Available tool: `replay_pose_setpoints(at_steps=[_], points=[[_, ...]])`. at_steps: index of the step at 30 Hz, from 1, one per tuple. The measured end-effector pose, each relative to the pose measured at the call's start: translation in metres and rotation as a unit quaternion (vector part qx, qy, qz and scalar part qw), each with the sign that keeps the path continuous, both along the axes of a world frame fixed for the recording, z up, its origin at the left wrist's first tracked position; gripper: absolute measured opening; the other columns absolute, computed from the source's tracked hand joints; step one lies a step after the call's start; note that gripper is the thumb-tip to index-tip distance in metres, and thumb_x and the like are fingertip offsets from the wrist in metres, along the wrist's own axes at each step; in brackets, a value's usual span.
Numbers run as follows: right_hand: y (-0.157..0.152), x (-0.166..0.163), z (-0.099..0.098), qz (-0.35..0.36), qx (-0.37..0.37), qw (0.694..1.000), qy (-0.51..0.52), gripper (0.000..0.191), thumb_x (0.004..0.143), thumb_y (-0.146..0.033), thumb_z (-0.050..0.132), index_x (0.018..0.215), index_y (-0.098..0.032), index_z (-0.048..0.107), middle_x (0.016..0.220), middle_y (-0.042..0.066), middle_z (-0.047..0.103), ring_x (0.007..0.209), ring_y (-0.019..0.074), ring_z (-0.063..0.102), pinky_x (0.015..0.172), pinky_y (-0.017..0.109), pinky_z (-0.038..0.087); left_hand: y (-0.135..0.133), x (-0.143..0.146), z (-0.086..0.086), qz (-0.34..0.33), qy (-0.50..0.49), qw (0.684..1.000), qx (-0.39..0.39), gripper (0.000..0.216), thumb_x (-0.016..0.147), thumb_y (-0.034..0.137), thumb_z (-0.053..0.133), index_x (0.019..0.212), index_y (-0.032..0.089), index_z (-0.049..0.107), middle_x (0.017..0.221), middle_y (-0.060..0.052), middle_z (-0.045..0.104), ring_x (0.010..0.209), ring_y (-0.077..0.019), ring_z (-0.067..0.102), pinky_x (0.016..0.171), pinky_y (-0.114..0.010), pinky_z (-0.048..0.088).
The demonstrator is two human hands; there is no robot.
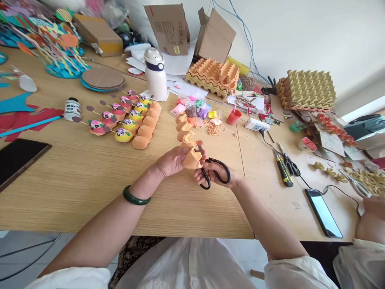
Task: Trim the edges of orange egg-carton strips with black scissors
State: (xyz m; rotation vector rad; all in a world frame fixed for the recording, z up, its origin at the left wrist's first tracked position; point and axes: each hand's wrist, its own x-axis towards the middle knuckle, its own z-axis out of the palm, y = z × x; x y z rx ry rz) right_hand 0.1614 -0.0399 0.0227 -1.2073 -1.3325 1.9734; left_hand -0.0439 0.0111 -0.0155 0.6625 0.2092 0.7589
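Observation:
In the head view, my left hand grips a strip of orange egg carton above the table. Its cut cups run away from me in a line. My right hand has its fingers in the loops of black-handled scissors. The scissors are against the near end of the strip, and their blades are mostly hidden by it. To the left, an orange row of upturned egg cups stands beside decorated yellow cups and pink-red ones.
A white bottle and stacked egg trays stand at the back. Orange scraps lie near a red cup. Rightward are a utility knife, a phone with a cable, and another person's hand. A dark tablet lies left.

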Motion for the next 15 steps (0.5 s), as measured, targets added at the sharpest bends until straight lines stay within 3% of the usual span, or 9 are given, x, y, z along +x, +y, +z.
replay_pose_setpoints(at_steps=[4, 7, 9, 11, 13, 15], points=[[-0.008, 0.02, -0.004, -0.025, 0.007, 1.0, -0.002, 0.056, 0.085, -0.07, 0.063, 0.105, -0.017, 0.066, 0.104, 0.017, 0.078, 0.098, 0.0265, 0.075, 0.089, 0.044, 0.061, 0.001, 0.003, 0.0, 0.017, -0.004, 1.0, -0.001, 0.052, 0.077, 0.035, 0.086, 0.124, 0.015, 0.073, 0.117, -0.012, 0.079, 0.116, -0.0276, 0.074, 0.104, -0.035, 0.056], [-0.011, 0.038, -0.008, -0.099, 0.096, 0.981, -0.136, 0.062, 0.091, -0.072, 0.055, 0.108, -0.015, 0.072, 0.104, 0.018, 0.079, 0.096, 0.0264, 0.076, 0.086, 0.044, 0.063, 0.002, 0.004, 0.0, 0.03, -0.003, 0.999, -0.01, 0.049, 0.078, 0.034, 0.085, 0.122, 0.015, 0.074, 0.116, -0.011, 0.079, 0.117, -0.028, 0.074, 0.107, -0.037, 0.054], [-0.003, 0.052, -0.012, -0.162, 0.153, 0.95, -0.221, 0.064, 0.093, -0.071, 0.052, 0.11, -0.014, 0.073, 0.11, 0.018, 0.078, 0.099, 0.0266, 0.075, 0.09, 0.045, 0.062, 0.003, 0.003, 0.001, 0.041, -0.001, 0.999, -0.019, 0.049, 0.077, 0.036, 0.085, 0.121, 0.015, 0.075, 0.113, -0.011, 0.079, 0.117, -0.0279, 0.074, 0.107, -0.037, 0.054], [0.013, 0.069, -0.018, -0.222, 0.2, 0.911, -0.286, 0.062, 0.093, -0.068, 0.052, 0.118, -0.014, 0.069, 0.124, 0.019, 0.073, 0.115, 0.0278, 0.07, 0.105, 0.049, 0.055, 0.004, 0.003, 0.002, 0.053, 0.004, 0.998, -0.027, 0.05, 0.075, 0.036, 0.086, 0.119, 0.015, 0.075, 0.112, -0.011, 0.08, 0.117, -0.0278, 0.073, 0.107, -0.036, 0.055], [0.034, 0.085, -0.023, -0.267, 0.244, 0.86, -0.36, 0.061, 0.092, -0.061, 0.056, 0.128, -0.012, 0.064, 0.143, 0.023, 0.063, 0.138, 0.0318, 0.055, 0.121, 0.054, 0.038, 0.005, 0.003, 0.003, 0.065, 0.006, 0.997, -0.028, 0.051, 0.074, 0.039, 0.087, 0.117, 0.014, 0.076, 0.111, -0.011, 0.079, 0.116, -0.0281, 0.073, 0.108, -0.036, 0.054], [0.055, 0.097, -0.03, -0.284, 0.267, 0.817, -0.425, 0.065, 0.092, -0.054, 0.06, 0.14, -0.011, 0.056, 0.16, 0.025, 0.045, 0.155, 0.0357, 0.032, 0.128, 0.06, 0.02, 0.005, 0.003, 0.003, 0.074, 0.006, 0.997, -0.025, 0.049, 0.075, 0.041, 0.086, 0.115, 0.013, 0.076, 0.111, -0.013, 0.079, 0.115, -0.0286, 0.074, 0.111, -0.038, 0.053]])
